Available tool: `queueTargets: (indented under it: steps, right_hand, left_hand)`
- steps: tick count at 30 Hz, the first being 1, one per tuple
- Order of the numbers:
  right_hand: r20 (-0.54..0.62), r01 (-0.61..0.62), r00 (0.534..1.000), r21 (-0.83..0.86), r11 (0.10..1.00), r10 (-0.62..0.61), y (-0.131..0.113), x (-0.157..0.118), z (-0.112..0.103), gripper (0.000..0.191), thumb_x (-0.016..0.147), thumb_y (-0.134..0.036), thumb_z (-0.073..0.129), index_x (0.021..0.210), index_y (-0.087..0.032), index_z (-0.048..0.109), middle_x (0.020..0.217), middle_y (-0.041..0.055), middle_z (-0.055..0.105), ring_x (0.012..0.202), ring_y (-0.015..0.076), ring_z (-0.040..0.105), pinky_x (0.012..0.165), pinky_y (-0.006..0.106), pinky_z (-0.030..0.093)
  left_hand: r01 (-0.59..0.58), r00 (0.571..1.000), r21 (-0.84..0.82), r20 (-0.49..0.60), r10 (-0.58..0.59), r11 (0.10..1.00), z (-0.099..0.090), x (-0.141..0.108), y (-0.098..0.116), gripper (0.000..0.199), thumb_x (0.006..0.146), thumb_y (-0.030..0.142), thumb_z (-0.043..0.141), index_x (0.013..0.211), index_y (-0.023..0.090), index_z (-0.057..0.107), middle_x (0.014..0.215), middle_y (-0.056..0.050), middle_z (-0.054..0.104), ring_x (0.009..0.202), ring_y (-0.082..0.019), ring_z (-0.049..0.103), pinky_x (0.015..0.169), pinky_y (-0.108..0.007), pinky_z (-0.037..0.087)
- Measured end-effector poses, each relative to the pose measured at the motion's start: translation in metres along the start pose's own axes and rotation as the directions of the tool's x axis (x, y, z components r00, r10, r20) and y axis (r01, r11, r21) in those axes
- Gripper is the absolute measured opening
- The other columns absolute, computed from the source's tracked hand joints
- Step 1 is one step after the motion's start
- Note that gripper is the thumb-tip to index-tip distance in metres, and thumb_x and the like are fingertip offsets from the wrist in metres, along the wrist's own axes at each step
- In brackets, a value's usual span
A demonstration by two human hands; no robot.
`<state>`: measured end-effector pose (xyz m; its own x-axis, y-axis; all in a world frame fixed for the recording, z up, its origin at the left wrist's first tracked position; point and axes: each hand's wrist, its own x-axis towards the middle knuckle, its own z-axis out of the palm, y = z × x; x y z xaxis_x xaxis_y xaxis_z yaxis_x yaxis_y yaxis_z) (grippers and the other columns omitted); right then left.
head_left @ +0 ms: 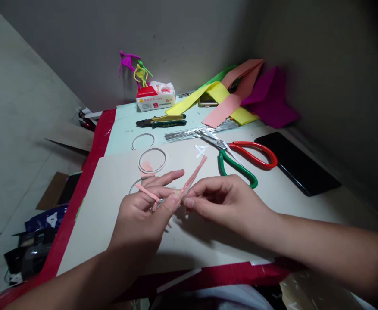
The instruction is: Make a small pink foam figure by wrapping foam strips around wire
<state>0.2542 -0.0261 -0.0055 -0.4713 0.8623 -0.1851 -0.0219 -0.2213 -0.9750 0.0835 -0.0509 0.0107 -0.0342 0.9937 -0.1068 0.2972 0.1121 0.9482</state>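
A narrow pink paper strip [193, 174] stands up between the two hands, above a white board [111, 224]. The right hand [223, 206] pinches its lower part between thumb and fingertips, with the other fingers curled in. The left hand [140, 215] is half curled around a wire ring [136, 185], its thumb pressed in toward the right fingertips and its first finger stretched out. A short pink piece [146, 191] crosses the left fingers; whether it belongs to the same strip is hard to tell.

Two more rings lie farther off, making three in all: a round ring [152, 148] on the board with a pink scrap [146, 165] inside it, and a thinner ring [142, 134] just beyond the board's edge. Near the strip's top are one small white scrap [201, 150] and one pair of scissors [240, 157] with red and green handles, blades resting on a bundle of thin wires [198, 131]. Beyond lie one pair of pliers [160, 121], one black phone [297, 163], one tissue pack [155, 95], two twisted pipe-cleaner figures [135, 69], and a heap of yellow, pink, green and purple paper bands [234, 94].
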Motion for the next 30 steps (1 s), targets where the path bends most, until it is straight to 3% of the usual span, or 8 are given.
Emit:
queueTargets:
  steps: [4, 7, 15, 21, 27, 30]
  right_hand:
    - [-0.008, -0.002, 1.0, -0.02, 1.0, 0.002, -0.001, 0.0, -0.001, 0.021, 0.075, -0.035, 0.071, 0.071, -0.014, 0.069, 0.065, 0.0012, 0.063, 0.057, 0.0097, 0.05, 0.053, 0.022, 0.038]
    - [-0.016, 0.013, 1.0, -0.061, 0.998, -0.014, 0.0, 0.0, -0.002, 0.021, 0.077, -0.034, 0.07, 0.07, -0.014, 0.068, 0.066, 0.0022, 0.063, 0.058, 0.011, 0.052, 0.053, 0.023, 0.039]
    - [0.023, 0.036, 0.999, -0.112, 0.993, -0.034, -0.001, 0.001, -0.004, 0.022, 0.081, -0.032, 0.065, 0.074, -0.011, 0.069, 0.065, 0.0039, 0.064, 0.06, 0.0124, 0.053, 0.055, 0.024, 0.04]
    - [0.052, 0.024, 0.999, -0.129, 0.991, -0.017, 0.0, 0.003, -0.005, 0.022, 0.084, -0.028, 0.059, 0.076, -0.01, 0.067, 0.07, 0.0058, 0.064, 0.064, 0.0132, 0.054, 0.058, 0.025, 0.042]
    - [0.059, 0.037, 0.998, -0.14, 0.99, -0.029, 0.0, 0.003, -0.005, 0.023, 0.084, -0.029, 0.058, 0.075, -0.01, 0.066, 0.071, 0.0066, 0.064, 0.066, 0.014, 0.054, 0.06, 0.027, 0.042]
    - [0.055, 0.035, 0.998, -0.146, 0.989, -0.027, -0.001, 0.003, -0.005, 0.022, 0.084, -0.028, 0.057, 0.074, -0.01, 0.065, 0.069, 0.006, 0.063, 0.064, 0.014, 0.053, 0.059, 0.027, 0.041]
  left_hand:
    - [-0.12, 0.99, 0.045, -0.074, 0.123, 0.992, 0.007, -0.004, -0.002, 0.015, 0.078, 0.021, 0.069, 0.066, 0.026, 0.076, 0.108, -0.003, 0.075, 0.118, -0.026, 0.057, 0.113, -0.039, 0.023]
    - [-0.143, 0.984, 0.038, -0.099, 0.146, 0.989, 0.01, -0.005, -0.004, 0.016, 0.078, 0.018, 0.069, 0.066, 0.026, 0.076, 0.1, -0.002, 0.076, 0.111, -0.026, 0.061, 0.108, -0.039, 0.031]
    - [-0.032, 0.997, -0.007, -0.073, 0.031, 0.999, 0.011, -0.004, -0.001, 0.013, 0.077, 0.022, 0.069, 0.066, 0.025, 0.077, 0.101, -0.003, 0.076, 0.11, -0.026, 0.063, 0.094, -0.035, 0.048]
    - [0.019, 0.998, -0.086, -0.054, -0.024, 0.996, 0.011, -0.003, -0.001, 0.011, 0.077, 0.022, 0.069, 0.073, 0.024, 0.078, 0.098, -0.004, 0.076, 0.104, -0.024, 0.066, 0.086, -0.032, 0.052]
    - [0.111, 0.993, -0.118, -0.025, -0.115, 0.987, 0.011, -0.003, 0.0, 0.01, 0.075, 0.024, 0.07, 0.069, 0.023, 0.078, 0.1, -0.005, 0.076, 0.09, -0.024, 0.069, 0.063, -0.027, 0.051]
    - [0.122, 0.991, -0.137, -0.032, -0.127, 0.983, 0.012, -0.003, 0.001, 0.009, 0.074, 0.023, 0.071, 0.068, 0.022, 0.078, 0.099, -0.006, 0.076, 0.09, -0.024, 0.068, 0.064, -0.026, 0.05]
